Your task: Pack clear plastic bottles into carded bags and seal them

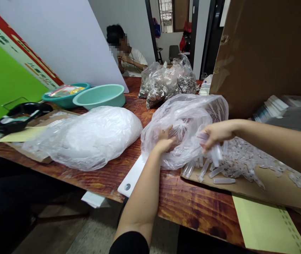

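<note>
Right now both hands work a clear plastic bag (184, 120) of small clear tubes lying on the wooden table (182, 201): the left hand (165, 141) presses spread fingers against its side, while the right hand (215, 135) pinches the bag's mouth, where tubes (223, 180) lie spilled onto a cardboard sheet (272, 190).

Your left hand (165, 141) presses the crinkled clear plastic bag (184, 123) on the dark wooden counter (190, 201). Your right hand (215, 135) grips its open end, just above small clear plastic tubes (235, 164) strewn on flat brown cardboard (272, 188).
</note>
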A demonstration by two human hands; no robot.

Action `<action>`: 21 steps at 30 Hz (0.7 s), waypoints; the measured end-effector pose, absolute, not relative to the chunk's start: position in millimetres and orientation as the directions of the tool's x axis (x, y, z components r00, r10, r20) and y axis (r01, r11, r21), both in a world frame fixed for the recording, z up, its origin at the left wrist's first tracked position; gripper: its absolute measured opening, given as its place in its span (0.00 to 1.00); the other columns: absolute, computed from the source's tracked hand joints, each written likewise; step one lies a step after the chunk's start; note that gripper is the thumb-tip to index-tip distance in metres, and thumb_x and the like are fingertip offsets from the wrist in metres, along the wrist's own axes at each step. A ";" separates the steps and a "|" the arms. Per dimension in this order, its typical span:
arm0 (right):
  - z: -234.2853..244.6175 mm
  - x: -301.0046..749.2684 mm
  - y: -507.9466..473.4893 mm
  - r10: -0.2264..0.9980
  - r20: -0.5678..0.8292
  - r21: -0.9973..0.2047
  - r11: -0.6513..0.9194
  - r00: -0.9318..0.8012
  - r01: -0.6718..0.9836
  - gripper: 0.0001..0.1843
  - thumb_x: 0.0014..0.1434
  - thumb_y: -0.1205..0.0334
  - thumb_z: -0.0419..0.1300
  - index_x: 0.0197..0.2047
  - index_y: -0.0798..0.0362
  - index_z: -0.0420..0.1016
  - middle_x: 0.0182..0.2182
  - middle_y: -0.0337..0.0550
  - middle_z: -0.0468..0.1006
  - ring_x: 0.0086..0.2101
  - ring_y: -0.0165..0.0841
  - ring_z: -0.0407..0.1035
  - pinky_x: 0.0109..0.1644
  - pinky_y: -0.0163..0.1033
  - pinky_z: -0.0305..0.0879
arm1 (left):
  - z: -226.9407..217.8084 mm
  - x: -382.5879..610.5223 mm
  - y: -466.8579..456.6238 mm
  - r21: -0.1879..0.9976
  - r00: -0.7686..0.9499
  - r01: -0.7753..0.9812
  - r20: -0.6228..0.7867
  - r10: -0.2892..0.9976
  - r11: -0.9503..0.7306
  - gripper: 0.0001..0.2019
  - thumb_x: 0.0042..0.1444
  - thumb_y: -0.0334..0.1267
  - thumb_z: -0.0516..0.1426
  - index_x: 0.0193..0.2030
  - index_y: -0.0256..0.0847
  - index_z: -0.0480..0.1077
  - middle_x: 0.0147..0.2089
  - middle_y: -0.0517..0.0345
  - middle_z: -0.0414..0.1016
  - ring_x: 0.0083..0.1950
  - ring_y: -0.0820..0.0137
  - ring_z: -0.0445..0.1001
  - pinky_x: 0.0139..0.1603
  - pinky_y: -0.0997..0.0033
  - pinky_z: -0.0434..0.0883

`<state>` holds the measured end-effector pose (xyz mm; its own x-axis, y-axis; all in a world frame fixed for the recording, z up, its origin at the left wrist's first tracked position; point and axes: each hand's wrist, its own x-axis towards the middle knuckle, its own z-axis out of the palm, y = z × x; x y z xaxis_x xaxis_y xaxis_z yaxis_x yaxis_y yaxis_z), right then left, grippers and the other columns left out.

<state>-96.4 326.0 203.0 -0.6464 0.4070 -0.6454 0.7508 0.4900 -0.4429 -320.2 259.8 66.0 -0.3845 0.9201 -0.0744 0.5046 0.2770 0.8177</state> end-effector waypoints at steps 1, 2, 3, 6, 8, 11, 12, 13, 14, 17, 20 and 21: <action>200.2 -85.1 323.5 0.381 -0.678 -0.370 0.561 -0.629 0.740 0.12 0.55 0.58 0.73 0.34 0.54 0.76 0.28 0.37 0.77 0.27 0.29 0.70 0.32 0.34 0.65 | 63.8 -318.3 262.3 0.777 -0.391 0.557 -0.068 0.918 0.295 0.39 0.51 0.41 0.67 0.71 0.46 0.65 0.79 0.45 0.55 0.82 0.49 0.46 0.80 0.52 0.50; 194.9 -75.7 321.3 0.377 -0.695 -0.296 0.627 -0.612 0.721 0.10 0.55 0.60 0.72 0.34 0.54 0.76 0.27 0.37 0.77 0.27 0.30 0.70 0.32 0.34 0.64 | 61.6 -315.4 264.9 0.732 -0.400 0.604 -0.062 0.915 0.314 0.41 0.51 0.43 0.68 0.72 0.46 0.63 0.79 0.43 0.54 0.82 0.49 0.46 0.79 0.51 0.49; 187.7 -68.2 319.5 0.394 -0.692 -0.226 0.678 -0.605 0.699 0.09 0.54 0.62 0.72 0.34 0.53 0.76 0.27 0.37 0.77 0.28 0.31 0.71 0.33 0.35 0.64 | 59.4 -311.9 267.5 0.687 -0.415 0.644 -0.056 0.908 0.336 0.42 0.51 0.45 0.68 0.73 0.45 0.62 0.78 0.41 0.56 0.81 0.47 0.48 0.79 0.50 0.49; 163.1 -53.7 317.2 0.476 -0.608 -0.121 0.735 -0.635 0.667 0.07 0.54 0.66 0.70 0.37 0.54 0.79 0.35 0.45 0.81 0.38 0.40 0.75 0.41 0.39 0.66 | 53.7 -301.4 274.9 0.560 -0.483 0.715 -0.038 0.875 0.418 0.34 0.57 0.50 0.64 0.68 0.43 0.67 0.73 0.36 0.63 0.75 0.40 0.60 0.74 0.42 0.55; 151.2 -46.6 317.5 0.512 -0.539 -0.092 0.754 -0.669 0.651 0.12 0.57 0.64 0.67 0.45 0.55 0.80 0.45 0.53 0.82 0.46 0.45 0.76 0.48 0.43 0.67 | 50.9 -296.8 278.6 0.500 -0.520 0.734 -0.019 0.854 0.459 0.24 0.64 0.48 0.58 0.63 0.41 0.71 0.66 0.36 0.70 0.69 0.42 0.68 0.69 0.41 0.61; 145.9 -35.6 318.9 0.556 -0.432 -0.067 0.765 -0.710 0.640 0.25 0.61 0.55 0.65 0.59 0.55 0.77 0.57 0.60 0.77 0.56 0.50 0.72 0.58 0.48 0.65 | 50.0 -295.7 281.9 0.455 -0.565 0.741 0.023 0.825 0.494 0.16 0.68 0.38 0.52 0.58 0.37 0.72 0.59 0.37 0.76 0.63 0.49 0.74 0.65 0.48 0.66; 146.7 -32.0 319.6 0.574 -0.395 -0.058 0.764 -0.717 0.643 0.29 0.61 0.51 0.65 0.62 0.54 0.75 0.59 0.61 0.75 0.58 0.53 0.70 0.61 0.51 0.63 | 51.1 -297.2 282.7 0.451 -0.579 0.738 0.040 0.814 0.502 0.14 0.68 0.35 0.52 0.56 0.35 0.73 0.58 0.37 0.77 0.63 0.50 0.74 0.65 0.50 0.67; 148.3 -28.7 320.5 0.593 -0.359 -0.047 0.760 -0.721 0.649 0.32 0.62 0.47 0.64 0.64 0.53 0.73 0.60 0.61 0.74 0.61 0.55 0.67 0.64 0.55 0.60 | 53.3 -299.7 283.6 0.453 -0.595 0.731 0.057 0.802 0.510 0.13 0.67 0.34 0.53 0.54 0.34 0.74 0.57 0.37 0.77 0.62 0.52 0.74 0.64 0.52 0.68; 150.2 -26.0 321.7 0.612 -0.325 -0.035 0.754 -0.721 0.656 0.34 0.63 0.43 0.62 0.66 0.52 0.72 0.61 0.62 0.73 0.63 0.57 0.64 0.66 0.60 0.57 | 56.6 -303.4 284.7 0.459 -0.612 0.722 0.072 0.788 0.518 0.12 0.68 0.35 0.54 0.52 0.34 0.75 0.57 0.38 0.77 0.62 0.54 0.75 0.64 0.53 0.69; 154.9 -22.9 329.2 0.687 -0.183 -0.044 0.709 -0.703 0.704 0.36 0.64 0.37 0.57 0.66 0.53 0.71 0.62 0.64 0.71 0.64 0.61 0.60 0.68 0.68 0.50 | 74.6 -320.5 290.2 0.498 -0.662 0.685 0.120 0.740 0.532 0.13 0.69 0.41 0.58 0.53 0.35 0.74 0.55 0.46 0.78 0.56 0.60 0.78 0.59 0.52 0.75; 154.5 -33.1 342.2 0.758 -0.018 -0.144 0.643 -0.652 0.752 0.49 0.57 0.33 0.64 0.72 0.52 0.62 0.69 0.66 0.62 0.68 0.62 0.56 0.70 0.69 0.48 | 102.4 -340.6 298.2 0.550 -0.693 0.668 0.214 0.688 0.502 0.17 0.68 0.45 0.61 0.58 0.37 0.73 0.57 0.48 0.76 0.55 0.61 0.78 0.56 0.52 0.78; 153.4 -40.9 346.8 0.769 0.019 -0.225 0.626 -0.639 0.747 0.57 0.52 0.33 0.69 0.76 0.51 0.55 0.72 0.66 0.54 0.70 0.62 0.52 0.72 0.67 0.48 | 112.5 -345.6 300.8 0.568 -0.697 0.670 0.258 0.669 0.479 0.18 0.67 0.45 0.61 0.59 0.38 0.72 0.58 0.48 0.76 0.55 0.60 0.78 0.56 0.52 0.78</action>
<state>-40.9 346.8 153.4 -0.6390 0.7690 0.0186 0.7467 0.6259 -0.2250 -345.6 300.8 112.5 -0.6969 0.6692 0.2579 0.6698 0.4788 0.5675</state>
